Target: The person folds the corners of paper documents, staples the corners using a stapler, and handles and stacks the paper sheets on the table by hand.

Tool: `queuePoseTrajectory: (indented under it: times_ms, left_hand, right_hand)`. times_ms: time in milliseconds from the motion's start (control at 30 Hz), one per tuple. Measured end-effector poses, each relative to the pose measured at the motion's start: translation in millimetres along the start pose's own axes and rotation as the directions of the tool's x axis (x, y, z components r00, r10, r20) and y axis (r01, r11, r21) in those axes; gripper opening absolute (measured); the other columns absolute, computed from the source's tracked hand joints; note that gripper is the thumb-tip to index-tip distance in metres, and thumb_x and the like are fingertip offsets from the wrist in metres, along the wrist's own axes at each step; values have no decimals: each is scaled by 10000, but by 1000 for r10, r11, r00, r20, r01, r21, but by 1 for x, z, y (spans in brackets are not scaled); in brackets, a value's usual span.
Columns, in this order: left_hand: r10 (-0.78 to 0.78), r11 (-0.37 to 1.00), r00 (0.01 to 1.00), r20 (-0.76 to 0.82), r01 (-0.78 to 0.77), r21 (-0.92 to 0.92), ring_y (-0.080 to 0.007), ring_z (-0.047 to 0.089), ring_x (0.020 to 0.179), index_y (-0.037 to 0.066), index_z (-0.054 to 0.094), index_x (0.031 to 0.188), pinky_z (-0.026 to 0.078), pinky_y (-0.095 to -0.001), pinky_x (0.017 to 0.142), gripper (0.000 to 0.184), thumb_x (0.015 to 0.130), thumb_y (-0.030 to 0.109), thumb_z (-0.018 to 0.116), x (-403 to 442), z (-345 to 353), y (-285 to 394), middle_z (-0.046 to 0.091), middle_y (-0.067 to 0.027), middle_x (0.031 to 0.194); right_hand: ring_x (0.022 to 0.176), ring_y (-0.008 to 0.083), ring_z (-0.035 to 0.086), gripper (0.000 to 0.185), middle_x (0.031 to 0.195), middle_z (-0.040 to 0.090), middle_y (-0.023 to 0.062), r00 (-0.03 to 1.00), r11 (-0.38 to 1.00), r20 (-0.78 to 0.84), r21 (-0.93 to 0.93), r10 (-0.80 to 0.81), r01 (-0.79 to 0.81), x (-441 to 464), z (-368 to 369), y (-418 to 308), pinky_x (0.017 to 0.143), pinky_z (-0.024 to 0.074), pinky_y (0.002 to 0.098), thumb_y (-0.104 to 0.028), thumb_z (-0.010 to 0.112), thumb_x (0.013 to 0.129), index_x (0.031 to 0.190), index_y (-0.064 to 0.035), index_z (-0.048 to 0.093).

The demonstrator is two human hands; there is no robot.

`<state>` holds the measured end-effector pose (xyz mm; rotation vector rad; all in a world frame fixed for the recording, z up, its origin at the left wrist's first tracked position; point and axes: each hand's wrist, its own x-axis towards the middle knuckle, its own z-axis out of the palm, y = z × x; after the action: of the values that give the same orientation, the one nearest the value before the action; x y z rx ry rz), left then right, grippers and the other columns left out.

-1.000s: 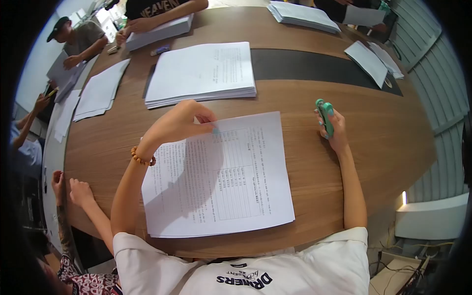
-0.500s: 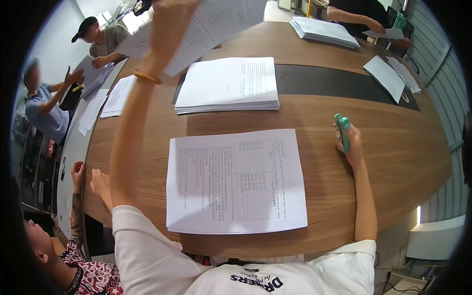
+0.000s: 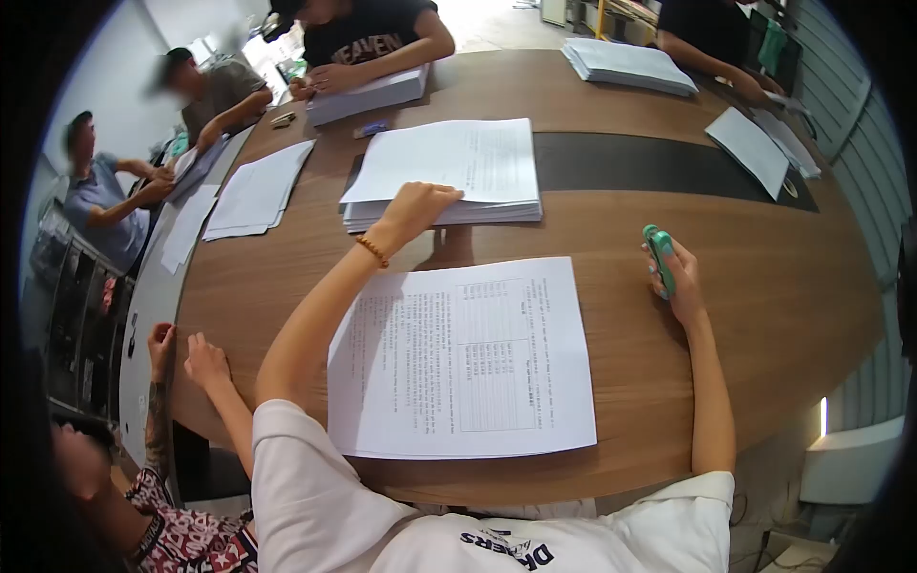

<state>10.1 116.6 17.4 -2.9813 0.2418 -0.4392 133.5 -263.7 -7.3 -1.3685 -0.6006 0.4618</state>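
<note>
My left hand (image 3: 418, 212), with a beaded bracelet at the wrist, is at the near edge of a thick stack of printed paper (image 3: 501, 158). Its fingers close on the top sheets, which part slightly from those below; the thumb is hidden. In my right hand (image 3: 683, 282) is a small green stapler (image 3: 661, 258), held above the table at the right. Between my arms lies a separate printed document (image 3: 458, 372), flat on the table, with a table and lines of text on its top page.
Across the wooden table (image 3: 611, 224), a co-worker leans on another paper stack (image 3: 373, 98). More papers lie at the left (image 3: 258, 191), a stack (image 3: 630, 67) at the far right, and sheets (image 3: 750, 153) nearer right. Another person sits close on my left, hands at the table edge.
My left hand has come down from the far side, where it held up printed sheets, to the stack's near edge. Those sheets have left it. My right hand keeps the stapler nearly still.
</note>
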Motion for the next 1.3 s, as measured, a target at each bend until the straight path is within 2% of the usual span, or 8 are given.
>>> queuePoseTrajectory:
  times_ms: [167, 233, 433, 733, 1000, 1100, 1200, 1300]
  left_hand:
    - [40, 996, 997, 71, -46, 83, -264, 637, 730, 31, 552, 848, 525, -353, 612, 70, 793, 54, 515, -2, 1, 2, 623, -78, 849]
    - [49, 999, 998, 44, -49, 0, -283, 624, 732, 28, 514, 815, 504, -373, 605, 49, 785, 64, 529, -7, -1, 5, 576, -87, 770]
    - [-225, 939, 972, 68, 235, -250, -296, 605, 806, 10, 615, 867, 474, -400, 711, 171, 824, 162, 550, -23, -24, 63, 637, -115, 858]
    - [-394, 729, 914, 93, 373, -574, -354, 554, 660, -25, 559, 661, 430, -426, 613, 329, 853, 238, 517, -41, -21, 100, 582, -192, 671]
    - [-301, 895, 944, -138, 229, -382, -326, 579, 697, 9, 608, 708, 445, -408, 674, 289, 856, 239, 513, -46, -19, 100, 616, -148, 721]
    - [-418, 833, 734, -535, 75, -548, -291, 604, 796, 5, 630, 871, 455, -352, 747, 171, 828, 152, 553, -47, -65, 91, 636, -145, 861]
    - [-395, 817, 409, -823, -254, -518, -216, 619, 873, -7, 619, 997, 459, -310, 775, 202, 823, 87, 578, -94, -163, 79, 643, -124, 998]
    - [-269, 950, 156, -950, -122, -289, -211, 608, 890, 0, 597, 1025, 454, -311, 786, 221, 829, 99, 573, -172, -223, 71, 623, -118, 1028]
  right_hand:
    - [521, 39, 423, 305, 671, 472, -16, 1000, 972, -4, -234, -7, 6, 6, 6, 2, 432, 326, 189, -290, 580, 858, 991, -16, 564]
    - [593, 115, 509, 287, 678, 510, 14, 967, 751, 69, -617, -246, 235, 11, 8, 13, 542, 418, 247, -236, 645, 803, 986, -28, 571]
    - [842, 236, 553, 358, 891, 569, 78, 879, 301, 169, -897, -446, 325, 0, 41, -1, 686, 453, 341, -153, 720, 690, 1006, -51, 587]
    - [967, 267, 480, 440, 1002, 525, 96, 933, 428, 112, -865, -343, 261, 4, 23, 17, 860, 381, 382, -158, 732, 677, 1073, -29, 588]
    - [1087, 269, 472, 506, 1158, 504, 137, 849, 333, 183, -863, -495, 380, -7, 47, -30, 936, 349, 402, -139, 661, 762, 1226, -44, 483]
    - [1122, 248, 467, 544, 1302, 415, 126, 858, 587, 304, -630, -415, 508, -22, 50, -106, 907, 367, 371, -268, 616, 823, 1271, -25, 426]
    - [1116, 269, 472, 701, 1270, 421, 162, 662, 268, 574, -623, -481, 735, -63, 57, -199, 923, 359, 412, -451, 619, 775, 1270, -4, 403]
    - [1121, 274, 465, 753, 1267, 416, 170, 546, 56, 700, -591, -459, 805, -93, 73, -238, 930, 356, 418, -502, 616, 763, 1275, 0, 386]
